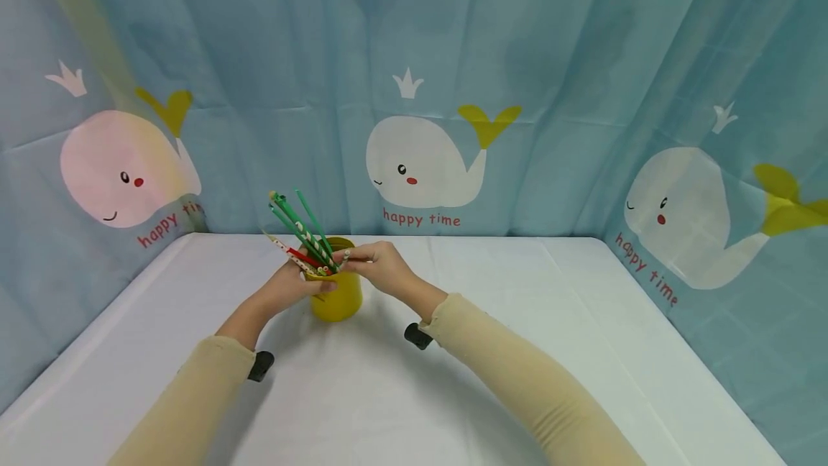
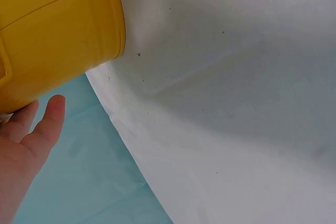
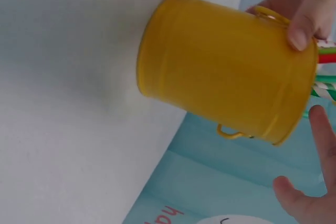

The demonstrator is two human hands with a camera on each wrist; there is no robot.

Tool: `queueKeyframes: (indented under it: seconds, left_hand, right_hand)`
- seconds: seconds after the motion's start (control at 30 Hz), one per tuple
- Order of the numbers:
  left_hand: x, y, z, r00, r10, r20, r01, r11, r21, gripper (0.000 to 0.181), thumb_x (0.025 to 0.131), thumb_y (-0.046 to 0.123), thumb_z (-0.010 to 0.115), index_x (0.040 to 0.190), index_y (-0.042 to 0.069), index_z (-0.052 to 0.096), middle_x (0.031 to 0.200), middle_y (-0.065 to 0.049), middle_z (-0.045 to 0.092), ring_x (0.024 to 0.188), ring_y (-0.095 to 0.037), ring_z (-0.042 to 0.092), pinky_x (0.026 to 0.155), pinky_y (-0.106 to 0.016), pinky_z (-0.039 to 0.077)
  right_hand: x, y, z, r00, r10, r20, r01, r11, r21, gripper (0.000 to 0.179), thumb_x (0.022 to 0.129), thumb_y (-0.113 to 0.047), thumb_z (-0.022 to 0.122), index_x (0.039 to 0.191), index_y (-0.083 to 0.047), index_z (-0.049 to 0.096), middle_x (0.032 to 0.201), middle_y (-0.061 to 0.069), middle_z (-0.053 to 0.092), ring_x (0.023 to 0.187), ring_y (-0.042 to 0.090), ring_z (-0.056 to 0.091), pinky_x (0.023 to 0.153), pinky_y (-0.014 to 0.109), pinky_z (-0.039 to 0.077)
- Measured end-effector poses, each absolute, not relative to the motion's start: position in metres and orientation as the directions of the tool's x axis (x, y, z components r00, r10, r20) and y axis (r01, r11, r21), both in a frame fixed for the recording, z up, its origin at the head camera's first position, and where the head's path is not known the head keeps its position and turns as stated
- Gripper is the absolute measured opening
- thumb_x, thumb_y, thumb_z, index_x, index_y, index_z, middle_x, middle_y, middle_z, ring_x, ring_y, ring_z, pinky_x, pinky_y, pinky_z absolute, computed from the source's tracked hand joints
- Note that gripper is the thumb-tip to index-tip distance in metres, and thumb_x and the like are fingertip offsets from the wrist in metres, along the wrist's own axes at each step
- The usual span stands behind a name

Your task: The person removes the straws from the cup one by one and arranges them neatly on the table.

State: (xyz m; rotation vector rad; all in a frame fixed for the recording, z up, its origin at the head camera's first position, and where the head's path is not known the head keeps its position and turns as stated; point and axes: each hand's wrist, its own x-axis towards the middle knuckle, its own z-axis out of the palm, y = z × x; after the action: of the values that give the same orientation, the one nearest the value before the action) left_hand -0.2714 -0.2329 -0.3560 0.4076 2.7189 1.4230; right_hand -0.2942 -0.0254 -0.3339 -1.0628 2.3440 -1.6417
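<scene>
Beyond both grips we see the blue whale-print curtain (image 1: 556, 56), and below them the white-covered table (image 1: 517, 293). Between the hands is the yellow cup (image 1: 341, 302), its mouth up; we cannot tell whether its base touches the cloth. The left hand (image 1: 289, 286) has hold of it near the rim, thumb on the near wall and palm to its left, so the cup lies within that grip. From the cup's other side, the right hand (image 1: 388, 268) reaches over the mouth with thumb and forefinger nearly together, and seems to pinch a pale patterned stick (image 1: 346, 255). Just beside that pinch, the bundle of green sticks (image 1: 312, 239) stands in the cup, leaning over the left hand, with a thinner red stick (image 1: 304, 258) low among them. We judge the work well along, since most sticks we see are already in the cup; the pinched one seems not yet released, and whether it is going in or out we cannot tell.
</scene>
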Motion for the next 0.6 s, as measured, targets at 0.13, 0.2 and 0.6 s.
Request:
queueKeyframes:
  seconds: [0.13, 0.2, 0.6]
  left_hand:
    - [-0.271, -0.233, -0.356, -0.96, 0.264, 0.09, 0.223, 0.532, 0.817, 0.071, 0.09, 0.026, 0.072, 0.147, 0.004, 0.035, 0.145, -0.022, 0.039, 0.129, -0.041, 0.04, 0.105, -0.062, 0.031]
    - [-0.271, -0.232, -0.355, -0.967, 0.245, 0.07, 0.196, 0.539, 0.819, 0.075, 0.09, 0.028, 0.072, 0.148, 0.003, 0.031, 0.146, -0.023, 0.037, 0.13, -0.042, 0.037, 0.107, -0.064, 0.027]
    - [-0.27, -0.232, -0.355, -0.984, 0.177, -0.009, 0.097, 0.582, 0.807, 0.088, 0.087, 0.038, 0.073, 0.147, -0.002, 0.022, 0.146, -0.026, 0.031, 0.133, -0.046, 0.028, 0.108, -0.066, 0.021]
  right_hand:
    - [-0.295, -0.021, -0.33, -0.724, -0.576, 0.379, -0.519, 0.092, -0.85, 0.023, 0.092, 0.002, 0.062, 0.113, 0.011, 0.067, 0.116, 0.02, 0.066, 0.109, 0.025, 0.064, 0.09, 0.024, 0.051]
    - [-0.295, -0.017, -0.328, -0.714, -0.569, 0.409, -0.522, 0.043, -0.852, 0.024, 0.092, 0.004, 0.06, 0.113, 0.015, 0.064, 0.117, 0.024, 0.064, 0.11, 0.032, 0.063, 0.09, 0.026, 0.051]
    - [-0.293, 0.012, -0.313, -0.764, -0.458, 0.454, -0.467, -0.093, -0.88, 0.023, 0.095, 0.0, 0.058, 0.114, 0.012, 0.065, 0.128, 0.017, 0.061, 0.116, 0.026, 0.06, 0.096, 0.031, 0.048]
